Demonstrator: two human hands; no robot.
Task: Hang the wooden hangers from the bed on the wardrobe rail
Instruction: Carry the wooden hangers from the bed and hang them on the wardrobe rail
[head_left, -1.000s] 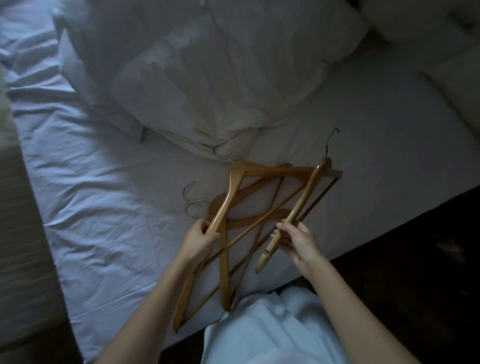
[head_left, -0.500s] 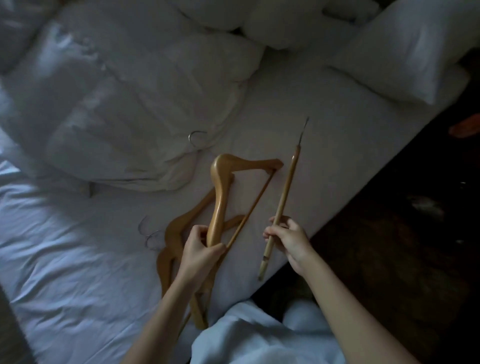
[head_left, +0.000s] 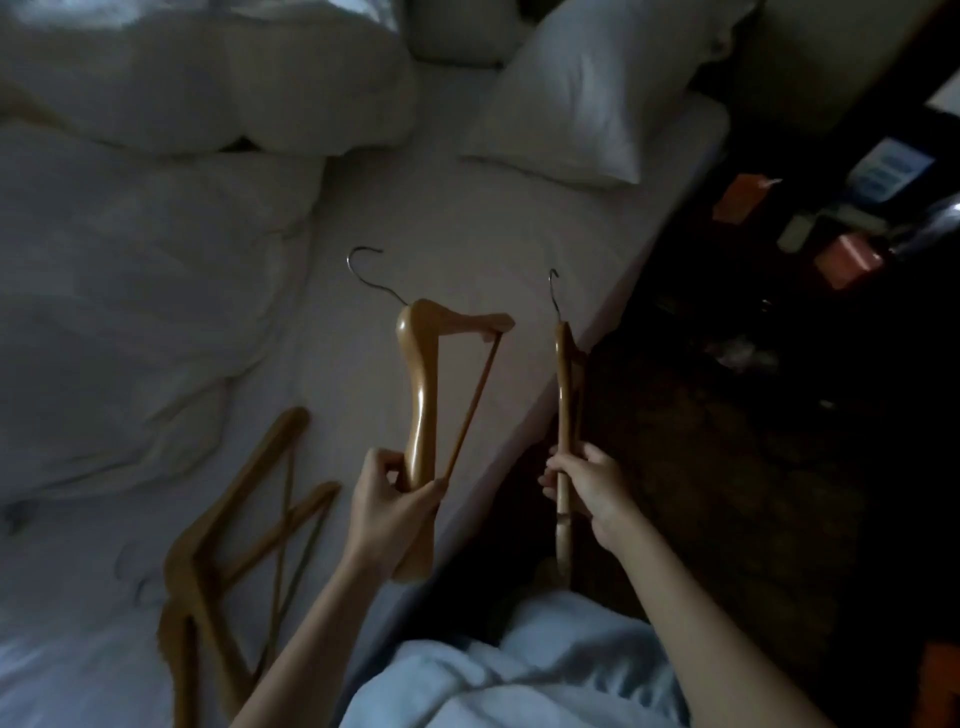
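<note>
Left hand (head_left: 387, 499): fingers curled round the lower end of a wooden hanger (head_left: 421, 395), upright over the bed's edge.
Right hand (head_left: 587, 488): grips a second hanger (head_left: 563, 395) edge-on, out above the dark floor (head_left: 727, 467).
Loose hangers (head_left: 228, 545): crossed pile on the bed sheet (head_left: 467, 234).
Wardrobe rail: not in view.
Risk: hangers held by one end may swing, so the hooks could snag each other or the duvet (head_left: 130, 260).

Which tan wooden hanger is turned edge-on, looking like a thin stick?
The tan wooden hanger gripped by the right hand. The hanger in the left hand shows its crossbar; the other hangers lie flat on the white sheet.
</note>
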